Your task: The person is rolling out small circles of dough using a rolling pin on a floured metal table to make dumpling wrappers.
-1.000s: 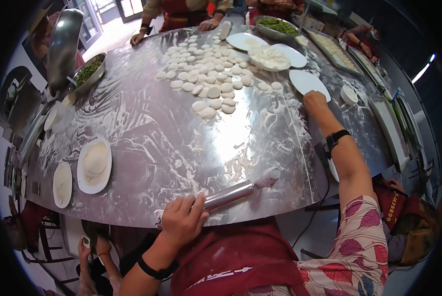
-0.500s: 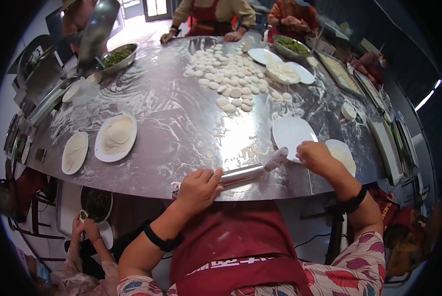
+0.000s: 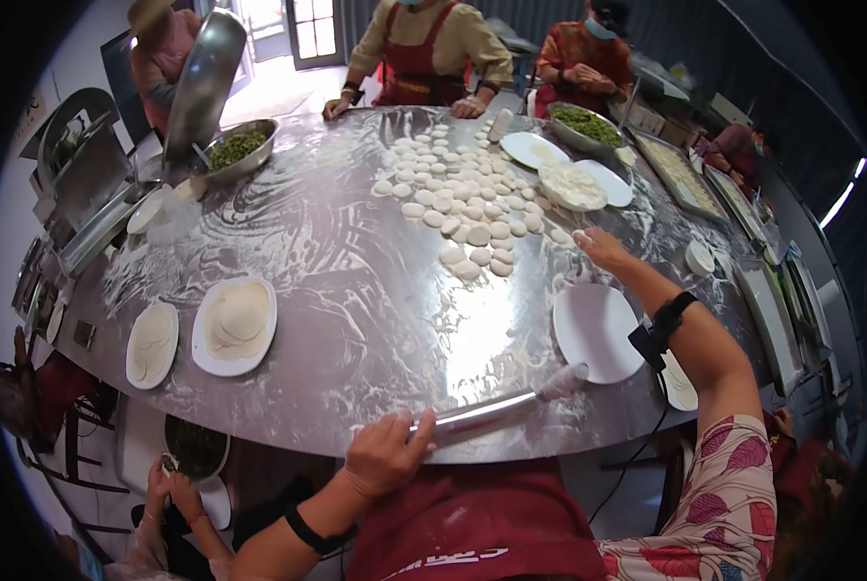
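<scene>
My left hand (image 3: 387, 453) is closed round the near end of a metal rolling pin (image 3: 482, 412) at the table's front edge. The pin's far handle points right, close to an empty white plate (image 3: 596, 332). My right hand (image 3: 600, 247) reaches out over the table, above that plate and just right of many small flattened dough pieces (image 3: 477, 235). Its fingers are small in view, and whether they hold anything is unclear. A bowl of white flour (image 3: 573, 184) stands beyond it.
Two white plates with dough wrappers (image 3: 235, 326) lie at the left. Bowls of green filling (image 3: 237, 150) stand at the back left and back right. Several people are round the metal table (image 3: 327, 290), one with hands on its far edge. Trays line the right side.
My right hand has moved forward, away from the plate's near side, towards the dough pieces and flour bowl. My left hand stays on the pin. The view has tilted up a little.
</scene>
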A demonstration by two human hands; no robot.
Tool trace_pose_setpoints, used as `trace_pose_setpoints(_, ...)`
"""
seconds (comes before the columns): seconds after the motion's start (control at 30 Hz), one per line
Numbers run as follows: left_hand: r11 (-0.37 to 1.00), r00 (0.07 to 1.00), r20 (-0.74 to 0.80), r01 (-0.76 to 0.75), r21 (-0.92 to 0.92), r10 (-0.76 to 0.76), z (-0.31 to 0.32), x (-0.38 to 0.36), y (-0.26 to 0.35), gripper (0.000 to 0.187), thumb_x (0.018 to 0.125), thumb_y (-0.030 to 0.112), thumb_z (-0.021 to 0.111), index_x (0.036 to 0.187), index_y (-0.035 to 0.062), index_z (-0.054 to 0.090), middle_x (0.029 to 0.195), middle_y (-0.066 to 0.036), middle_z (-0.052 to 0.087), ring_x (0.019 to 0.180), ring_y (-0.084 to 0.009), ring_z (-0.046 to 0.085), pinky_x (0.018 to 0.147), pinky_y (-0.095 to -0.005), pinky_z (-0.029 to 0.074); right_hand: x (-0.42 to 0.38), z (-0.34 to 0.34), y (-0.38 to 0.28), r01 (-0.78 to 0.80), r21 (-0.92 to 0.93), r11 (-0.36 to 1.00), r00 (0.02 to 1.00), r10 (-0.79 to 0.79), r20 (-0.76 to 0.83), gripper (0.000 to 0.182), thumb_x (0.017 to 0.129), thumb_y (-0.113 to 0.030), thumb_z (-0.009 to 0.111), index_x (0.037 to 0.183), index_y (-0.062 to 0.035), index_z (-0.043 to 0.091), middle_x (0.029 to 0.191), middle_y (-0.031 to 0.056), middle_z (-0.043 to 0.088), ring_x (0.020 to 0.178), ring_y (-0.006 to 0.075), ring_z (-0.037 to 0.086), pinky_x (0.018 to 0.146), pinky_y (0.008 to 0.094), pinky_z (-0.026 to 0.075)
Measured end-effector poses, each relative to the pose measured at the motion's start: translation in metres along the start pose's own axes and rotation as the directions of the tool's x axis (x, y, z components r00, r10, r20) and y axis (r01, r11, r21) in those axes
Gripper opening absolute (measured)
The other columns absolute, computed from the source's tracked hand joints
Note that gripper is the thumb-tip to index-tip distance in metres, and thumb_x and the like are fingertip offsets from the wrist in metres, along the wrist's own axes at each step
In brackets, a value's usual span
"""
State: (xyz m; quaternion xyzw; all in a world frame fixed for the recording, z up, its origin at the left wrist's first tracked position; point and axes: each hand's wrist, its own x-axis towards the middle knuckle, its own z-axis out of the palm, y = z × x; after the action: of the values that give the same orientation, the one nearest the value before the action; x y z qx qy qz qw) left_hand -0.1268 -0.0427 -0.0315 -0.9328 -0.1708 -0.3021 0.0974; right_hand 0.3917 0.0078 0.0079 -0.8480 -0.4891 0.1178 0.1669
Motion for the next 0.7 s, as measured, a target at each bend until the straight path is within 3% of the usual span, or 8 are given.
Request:
trace_pose_setpoints(0.17,0.999,0.999,0.018,-0.031,0.028,0.030,0.000,0.002,-0.004,0.034,0.092,0.038,0.048,0.107,0.0114,0.063,0.085,-0.009,0.063,0.067,-0.0170,0.062,0.052,-0.0259,0.044,0.050,0.041,0.021,-0.301,-0.137,0.944,0.929,0.258,-0.267,0.073,0.085,-0.058,0.046,0.126,0.0021,0.047,0.116,0.0292,0.054,0.120,0.0384,0.046,0.101,0.0441,0.035)
trace_pose_setpoints(0.27,0.998,0.998,0.041,-0.038,0.042,0.036,-0.002,0.005,-0.005,0.031,0.093,0.034,0.046,0.109,0.0137,0.063,0.085,-0.006,0.063,0.068,-0.0140,0.061,0.053,-0.0217,0.043,0.073,0.070,0.024,-0.201,-0.140,0.970,0.937,0.148,-0.317,0.064,0.086,-0.052,0.047,0.124,0.0004,0.049,0.115,0.0276,0.054,0.118,0.0376,0.046,0.100,0.0449,0.035)
trace_pose_setpoints(0.33,0.998,0.997,0.062,-0.040,0.042,0.038,-0.002,0.004,-0.005,0.030,0.093,0.034,0.047,0.108,0.0140,0.063,0.085,-0.006,0.063,0.068,-0.0136,0.061,0.053,-0.0214,0.042,0.077,0.083,0.007,0.083,-0.259,0.962,0.976,-0.131,-0.173,0.053,0.088,-0.043,0.048,0.118,0.0010,0.052,0.116,0.0267,0.053,0.113,0.0384,0.049,0.097,0.0459,0.036)
trace_pose_setpoints(0.37,0.998,0.997,0.067,-0.044,0.043,0.042,-0.001,0.004,-0.006,0.029,0.093,0.034,0.047,0.107,0.0142,0.063,0.085,-0.006,0.063,0.068,-0.0133,0.061,0.053,-0.0213,0.042,0.056,0.075,-0.025,0.115,-0.133,0.984,0.986,-0.129,-0.102,0.047,0.090,-0.038,0.049,0.114,0.0028,0.052,0.115,0.0264,0.053,0.107,0.0397,0.050,0.095,0.0467,0.037)
trace_pose_setpoints(0.4,0.997,0.998,0.047,-0.052,0.054,0.050,0.001,0.003,-0.006,0.029,0.094,0.035,0.047,0.107,0.0147,0.063,0.083,-0.004,0.062,0.067,-0.0123,0.060,0.052,-0.0206,0.041,0.034,0.083,-0.047,0.209,0.062,0.976,0.960,-0.193,-0.203,0.049,0.089,-0.038,0.050,0.114,0.0044,0.050,0.114,0.0267,0.053,0.108,0.0399,0.049,0.096,0.0455,0.036)
trace_pose_setpoints(0.5,0.997,0.997,0.038,-0.064,0.042,0.062,0.002,0.002,-0.007,0.029,0.093,0.036,0.047,0.106,0.0150,0.064,0.082,-0.003,0.062,0.067,-0.0117,0.060,0.052,-0.0202,0.041,-0.007,0.066,-0.087,0.275,0.286,0.918,0.960,-0.280,-0.027,0.056,0.087,-0.041,0.052,0.116,0.0060,0.048,0.119,0.0286,0.050,0.114,0.0380,0.048,0.096,0.0433,0.037)
trace_pose_setpoints(0.6,0.997,0.997,0.044,-0.065,0.037,0.063,0.003,0.000,-0.006,0.029,0.093,0.036,0.048,0.105,0.0154,0.063,0.082,-0.002,0.062,0.067,-0.0107,0.060,0.052,-0.0196,0.040,0.020,0.045,-0.089,0.265,0.085,0.961,0.958,-0.251,-0.139,0.055,0.086,-0.042,0.054,0.114,0.0054,0.051,0.117,0.0276,0.052,0.113,0.0371,0.049,0.094,0.0430,0.039)
trace_pose_setpoints(0.7,0.995,0.995,0.043,-0.087,0.050,0.084,0.004,-0.002,-0.009,0.029,0.092,0.036,0.049,0.106,0.0154,0.063,0.082,-0.002,0.061,0.067,-0.0103,0.060,0.051,-0.0190,0.038,0.061,0.036,-0.077,0.271,-0.008,0.963,0.954,-0.270,-0.132,0.051,0.086,-0.040,0.055,0.110,0.0053,0.054,0.112,0.0256,0.055,0.107,0.0352,0.053,0.090,0.0423,0.041)
